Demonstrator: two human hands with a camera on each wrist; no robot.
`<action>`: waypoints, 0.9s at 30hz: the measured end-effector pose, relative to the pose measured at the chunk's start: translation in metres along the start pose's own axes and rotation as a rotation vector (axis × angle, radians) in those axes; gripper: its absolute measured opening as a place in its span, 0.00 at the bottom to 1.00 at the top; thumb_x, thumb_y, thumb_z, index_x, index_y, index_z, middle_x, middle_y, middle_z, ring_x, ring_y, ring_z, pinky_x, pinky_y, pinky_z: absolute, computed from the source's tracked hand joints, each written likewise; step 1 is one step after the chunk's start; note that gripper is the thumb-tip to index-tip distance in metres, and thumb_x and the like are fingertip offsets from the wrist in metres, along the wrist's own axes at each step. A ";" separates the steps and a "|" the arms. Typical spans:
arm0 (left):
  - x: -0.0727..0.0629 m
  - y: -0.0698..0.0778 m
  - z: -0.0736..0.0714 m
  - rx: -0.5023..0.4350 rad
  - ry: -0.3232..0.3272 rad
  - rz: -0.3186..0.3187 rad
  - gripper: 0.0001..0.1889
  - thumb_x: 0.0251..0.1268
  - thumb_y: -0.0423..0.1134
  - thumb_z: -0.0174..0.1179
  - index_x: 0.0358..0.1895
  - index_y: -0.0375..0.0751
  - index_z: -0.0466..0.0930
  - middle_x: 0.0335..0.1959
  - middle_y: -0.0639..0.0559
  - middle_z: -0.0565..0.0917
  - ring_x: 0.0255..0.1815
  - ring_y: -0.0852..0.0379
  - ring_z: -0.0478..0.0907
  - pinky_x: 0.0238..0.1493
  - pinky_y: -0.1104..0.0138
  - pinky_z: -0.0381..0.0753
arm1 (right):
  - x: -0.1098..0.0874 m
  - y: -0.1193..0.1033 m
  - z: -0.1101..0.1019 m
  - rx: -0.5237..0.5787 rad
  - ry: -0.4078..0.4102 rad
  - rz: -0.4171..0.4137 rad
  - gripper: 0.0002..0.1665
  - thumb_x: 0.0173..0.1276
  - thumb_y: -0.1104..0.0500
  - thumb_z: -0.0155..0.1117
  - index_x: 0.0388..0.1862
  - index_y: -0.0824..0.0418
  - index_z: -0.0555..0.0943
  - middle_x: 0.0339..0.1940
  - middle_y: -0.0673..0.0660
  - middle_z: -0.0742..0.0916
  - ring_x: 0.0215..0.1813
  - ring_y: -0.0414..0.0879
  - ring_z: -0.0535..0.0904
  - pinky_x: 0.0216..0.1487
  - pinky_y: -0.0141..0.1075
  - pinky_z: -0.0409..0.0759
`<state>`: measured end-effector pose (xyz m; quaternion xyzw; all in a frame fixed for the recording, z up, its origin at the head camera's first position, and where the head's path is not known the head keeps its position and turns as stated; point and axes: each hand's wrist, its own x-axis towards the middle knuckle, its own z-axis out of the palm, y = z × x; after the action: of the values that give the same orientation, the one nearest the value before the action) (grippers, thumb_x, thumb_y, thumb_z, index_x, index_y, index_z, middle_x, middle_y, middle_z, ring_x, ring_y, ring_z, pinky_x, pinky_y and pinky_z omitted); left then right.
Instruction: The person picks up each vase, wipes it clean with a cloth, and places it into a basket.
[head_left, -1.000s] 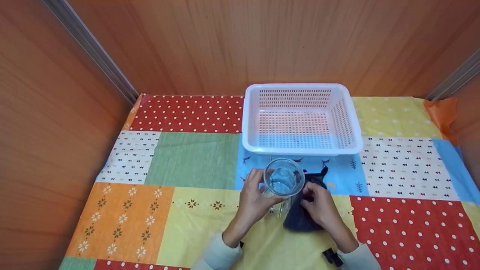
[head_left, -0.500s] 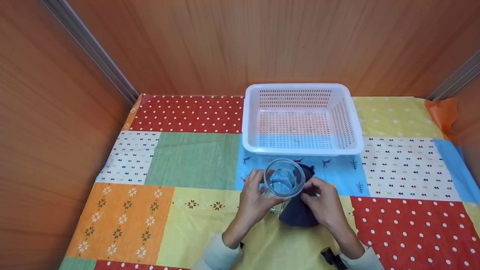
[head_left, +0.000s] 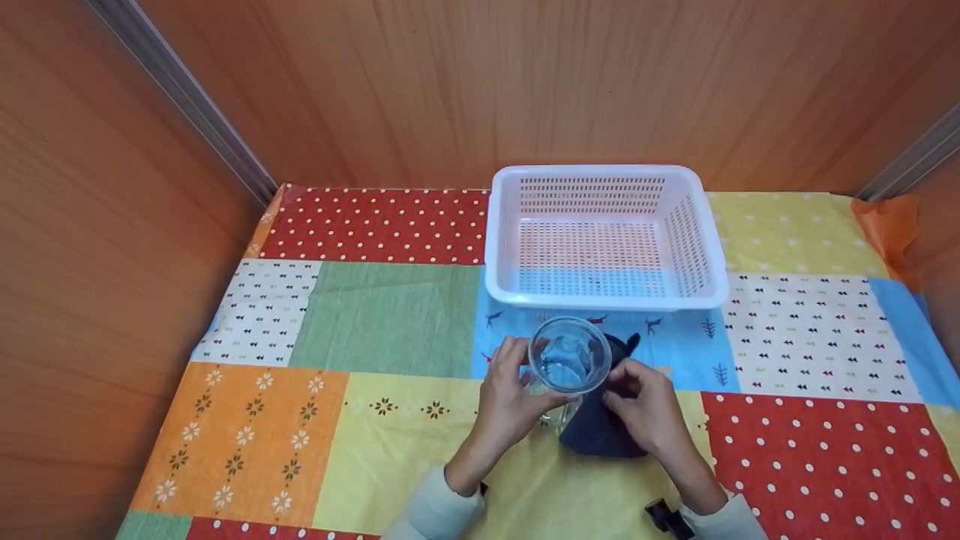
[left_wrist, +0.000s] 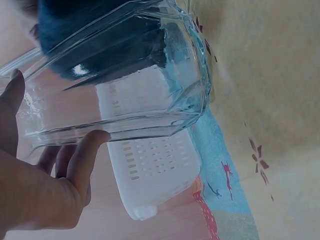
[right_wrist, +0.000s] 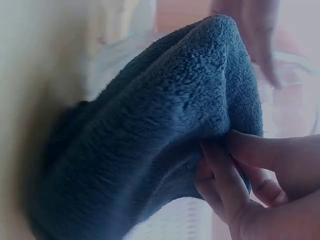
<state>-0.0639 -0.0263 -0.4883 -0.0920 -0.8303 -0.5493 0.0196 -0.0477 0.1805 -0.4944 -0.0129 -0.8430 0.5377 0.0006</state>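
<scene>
A clear drinking glass stands upright in the head view, mouth toward the camera. My left hand grips it near the rim from the left, thumb in front and fingers behind; the left wrist view shows the glass's faceted wall. My right hand pinches a dark blue-grey fluffy cloth between thumb and fingers. The cloth hangs against the right side of the glass, its lower end spread below the hand. In the right wrist view the folded cloth covers much of the glass.
A white perforated plastic basket sits behind the hands. A patchwork tablecloth covers the table. Wood-grain panels rise at the back and both sides. An orange cloth piece lies at the far right corner.
The right hand and cloth have shifted slightly left and up along the glass, then a little back down. The left hand and the glass have stayed in place.
</scene>
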 end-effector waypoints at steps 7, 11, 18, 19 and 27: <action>0.000 0.000 0.000 0.014 -0.002 -0.014 0.35 0.47 0.46 0.86 0.60 0.44 0.80 0.50 0.52 0.77 0.54 0.50 0.76 0.52 0.47 0.88 | -0.001 0.020 0.007 0.002 -0.008 -0.008 0.17 0.58 0.84 0.67 0.32 0.65 0.78 0.34 0.56 0.83 0.40 0.45 0.82 0.41 0.32 0.80; 0.000 0.000 0.000 0.018 -0.009 -0.016 0.36 0.48 0.46 0.86 0.61 0.42 0.79 0.51 0.52 0.77 0.55 0.50 0.76 0.53 0.47 0.88 | -0.003 0.016 0.007 0.002 0.012 -0.016 0.15 0.59 0.83 0.68 0.34 0.65 0.80 0.36 0.58 0.86 0.41 0.45 0.83 0.43 0.31 0.82; 0.000 0.000 0.000 0.045 0.002 0.004 0.36 0.46 0.45 0.87 0.59 0.41 0.79 0.50 0.51 0.77 0.54 0.50 0.77 0.49 0.48 0.88 | -0.003 -0.009 -0.001 0.045 0.051 -0.018 0.12 0.61 0.80 0.69 0.34 0.65 0.84 0.37 0.58 0.88 0.41 0.46 0.85 0.46 0.29 0.83; 0.000 0.000 0.000 0.048 0.003 0.007 0.36 0.46 0.45 0.87 0.59 0.41 0.79 0.50 0.51 0.78 0.53 0.50 0.77 0.49 0.48 0.88 | -0.003 -0.013 -0.003 0.053 0.057 -0.025 0.12 0.61 0.80 0.69 0.34 0.65 0.84 0.37 0.58 0.88 0.42 0.46 0.85 0.48 0.29 0.84; 0.000 0.000 0.000 0.075 0.011 0.018 0.36 0.45 0.44 0.87 0.59 0.40 0.80 0.50 0.50 0.78 0.53 0.50 0.77 0.47 0.48 0.87 | -0.006 -0.026 -0.005 0.043 0.079 -0.063 0.10 0.63 0.78 0.72 0.37 0.66 0.85 0.38 0.57 0.88 0.46 0.44 0.87 0.56 0.30 0.84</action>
<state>-0.0643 -0.0263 -0.4877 -0.0958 -0.8493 -0.5182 0.0326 -0.0423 0.1744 -0.4686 -0.0074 -0.8306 0.5544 0.0512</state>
